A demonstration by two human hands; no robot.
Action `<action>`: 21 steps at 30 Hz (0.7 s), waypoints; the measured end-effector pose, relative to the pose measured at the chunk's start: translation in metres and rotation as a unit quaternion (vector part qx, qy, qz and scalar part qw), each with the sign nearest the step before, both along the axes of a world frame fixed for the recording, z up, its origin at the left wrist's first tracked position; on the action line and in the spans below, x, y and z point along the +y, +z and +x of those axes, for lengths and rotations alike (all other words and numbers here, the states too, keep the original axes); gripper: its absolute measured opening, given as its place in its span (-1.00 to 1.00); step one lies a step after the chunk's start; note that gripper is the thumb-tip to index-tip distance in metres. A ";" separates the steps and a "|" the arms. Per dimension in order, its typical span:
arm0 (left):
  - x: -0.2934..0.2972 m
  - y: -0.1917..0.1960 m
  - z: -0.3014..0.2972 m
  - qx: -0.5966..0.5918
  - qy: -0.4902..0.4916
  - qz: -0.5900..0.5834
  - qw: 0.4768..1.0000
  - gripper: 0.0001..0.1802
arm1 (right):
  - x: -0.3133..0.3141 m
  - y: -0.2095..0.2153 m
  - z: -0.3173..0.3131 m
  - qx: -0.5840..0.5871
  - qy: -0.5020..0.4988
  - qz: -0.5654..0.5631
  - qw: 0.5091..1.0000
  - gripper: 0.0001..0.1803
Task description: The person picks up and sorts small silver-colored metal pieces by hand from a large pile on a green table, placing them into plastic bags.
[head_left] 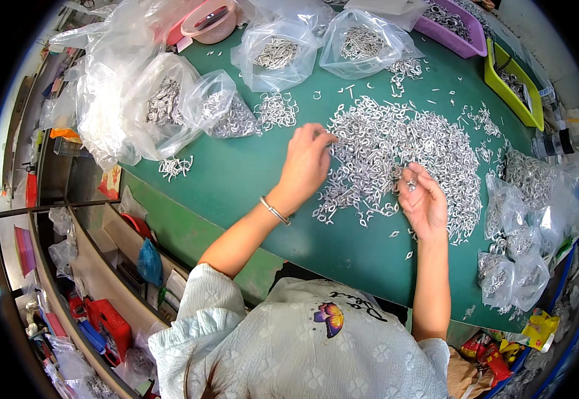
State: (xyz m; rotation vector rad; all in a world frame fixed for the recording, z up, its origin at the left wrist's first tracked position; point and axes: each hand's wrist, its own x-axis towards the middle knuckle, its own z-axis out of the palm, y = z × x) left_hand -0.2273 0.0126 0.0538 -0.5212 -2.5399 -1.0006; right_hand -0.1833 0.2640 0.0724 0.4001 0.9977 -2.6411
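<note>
A wide heap of small silvery metal hook-shaped parts lies spread on the green table. My left hand rests palm-down at the heap's left edge, its fingertips pinched among the parts there. My right hand is over the heap's lower right side, palm turned up, with a few small metal parts held in its curled fingers. A thin bracelet circles my left wrist.
Clear plastic bags of the same parts stand at the back, back left and right edge. A purple tray and a yellow-green tray sit at the far right. Shelves with red boxes are at lower left.
</note>
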 end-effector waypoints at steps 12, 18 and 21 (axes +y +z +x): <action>0.016 0.014 -0.002 -0.140 -0.028 0.079 0.987 -0.89 | -0.057 0.004 -0.031 0.229 0.069 0.798 0.554 -0.85; -0.019 0.013 0.013 -0.430 -0.052 0.486 0.759 -0.83 | -0.051 0.009 -0.024 0.194 0.071 0.783 0.587 -0.86; -0.012 0.009 0.012 -0.442 -0.064 0.407 0.797 -0.83 | -0.066 0.009 -0.024 0.288 0.050 0.756 0.586 -0.81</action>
